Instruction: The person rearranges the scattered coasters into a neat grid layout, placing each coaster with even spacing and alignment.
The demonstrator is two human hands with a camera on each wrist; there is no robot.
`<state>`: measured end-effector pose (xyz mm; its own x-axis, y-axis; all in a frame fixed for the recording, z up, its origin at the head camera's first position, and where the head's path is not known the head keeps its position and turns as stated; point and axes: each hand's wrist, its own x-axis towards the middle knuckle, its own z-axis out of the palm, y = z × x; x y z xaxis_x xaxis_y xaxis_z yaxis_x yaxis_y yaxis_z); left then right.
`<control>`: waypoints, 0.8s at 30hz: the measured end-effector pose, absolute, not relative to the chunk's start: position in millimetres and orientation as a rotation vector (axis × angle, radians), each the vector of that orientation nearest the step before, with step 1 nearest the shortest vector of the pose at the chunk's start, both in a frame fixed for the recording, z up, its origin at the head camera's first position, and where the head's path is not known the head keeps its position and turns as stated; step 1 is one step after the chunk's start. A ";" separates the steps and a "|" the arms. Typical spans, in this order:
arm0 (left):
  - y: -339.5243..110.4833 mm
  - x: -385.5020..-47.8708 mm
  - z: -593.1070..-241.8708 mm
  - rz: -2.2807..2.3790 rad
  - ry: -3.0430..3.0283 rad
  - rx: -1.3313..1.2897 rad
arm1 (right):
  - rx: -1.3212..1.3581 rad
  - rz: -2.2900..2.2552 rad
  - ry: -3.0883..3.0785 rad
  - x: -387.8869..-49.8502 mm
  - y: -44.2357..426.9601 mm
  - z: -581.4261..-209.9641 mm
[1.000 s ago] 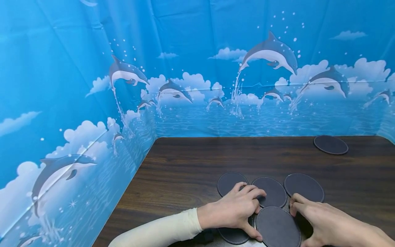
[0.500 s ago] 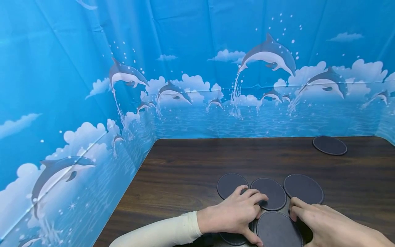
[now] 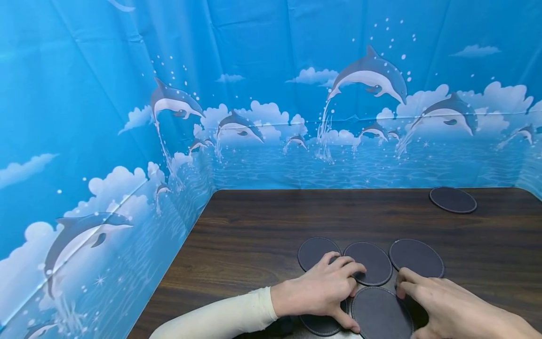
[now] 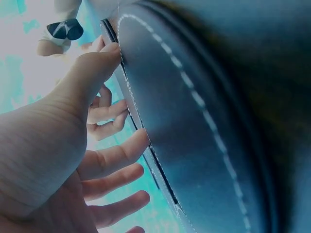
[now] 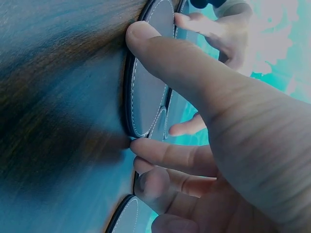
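Several dark round coasters with stitched rims lie close together on the table. The near middle coaster point(image 3: 381, 314) lies between my two hands. My left hand point(image 3: 315, 294) spreads over the near left coaster point(image 3: 320, 326), its thumb at the left edge of the near middle one. Its other fingers reach toward the back middle coaster point(image 3: 371, 261). In the left wrist view, thumb and forefinger touch a coaster's rim. At the right edge of the near middle coaster, my right hand point(image 3: 449, 303) rests its thumb and forefinger apart, as the right wrist view also shows.
A back left coaster point(image 3: 315, 252) and a back right coaster point(image 3: 417, 258) border the group. One more coaster point(image 3: 453, 199) lies alone near the far right of the wooden table point(image 3: 237, 235). A blue dolphin-print curtain point(image 3: 271, 94) stands behind and to the left.
Both hands stay almost in place around the near middle coaster. The coasters show only slight shifts, and the view itself moved slightly.
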<state>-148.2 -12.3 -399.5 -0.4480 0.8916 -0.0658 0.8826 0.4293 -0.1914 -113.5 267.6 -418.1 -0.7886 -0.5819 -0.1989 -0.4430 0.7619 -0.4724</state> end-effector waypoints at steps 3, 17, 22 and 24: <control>-12.0 -148.7 -398.2 0.304 -2.616 -1.626 | -0.805 -0.561 2.639 -114.4 268.3 -417.1; -13.1 -150.0 -399.5 0.288 -2.613 -1.656 | -0.763 -0.586 2.587 -116.4 266.1 -415.1; -13.6 -149.9 -399.4 0.297 -2.612 -1.648 | -0.787 -0.581 2.598 -116.2 266.4 -415.5; -13.5 -150.1 -398.9 0.297 -2.604 -1.658 | -0.782 -0.591 2.593 -115.4 266.9 -415.3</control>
<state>-150.1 -13.5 -398.9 -0.4280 0.9012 -0.0685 0.8935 0.4105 -0.1822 -115.4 266.9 -415.3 -0.7787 -0.5869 -0.2218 -0.4326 0.7583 -0.4876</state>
